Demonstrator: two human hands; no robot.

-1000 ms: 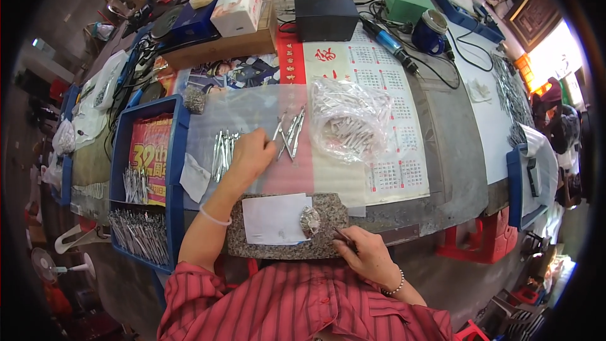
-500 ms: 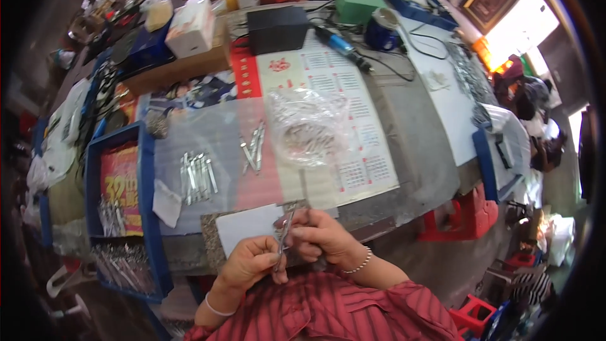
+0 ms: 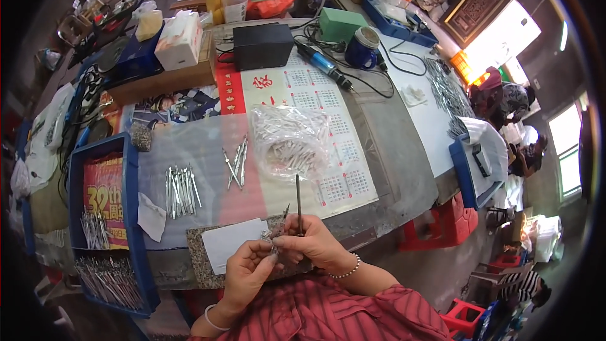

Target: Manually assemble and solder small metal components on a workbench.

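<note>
My left hand point(image 3: 249, 265) is closed, thumb and fingertips pinching the lower end of a slim silvery metal piece point(image 3: 275, 240). A dark narrow point sticks up between my hands, seemingly that piece's upper end. My right hand point(image 3: 315, 243) curls beside it, fingertips close to the same piece, with a thin dark rod point(image 3: 299, 197) rising upright from its fingers. Under and ahead of my hands lies white paper point(image 3: 233, 243) on a speckled slab point(image 3: 201, 259). Similar slim metal pieces point(image 3: 182, 191) lie in a row, and several others point(image 3: 237, 163) lie crossed nearby.
A clear plastic bag point(image 3: 293, 142) full of small pieces sits mid-table on a printed calendar sheet point(image 3: 350, 180). At left, a blue tray point(image 3: 131, 215) holds many slim metal pieces. Farther back stand a black box point(image 3: 262, 46), a blue rotary tool point(image 3: 322, 63) and a mug point(image 3: 362, 49).
The metal piece has tipped lower between my hands. The dark rod in my right hand now stands upright and plainly visible. The whole view has shifted slightly.
</note>
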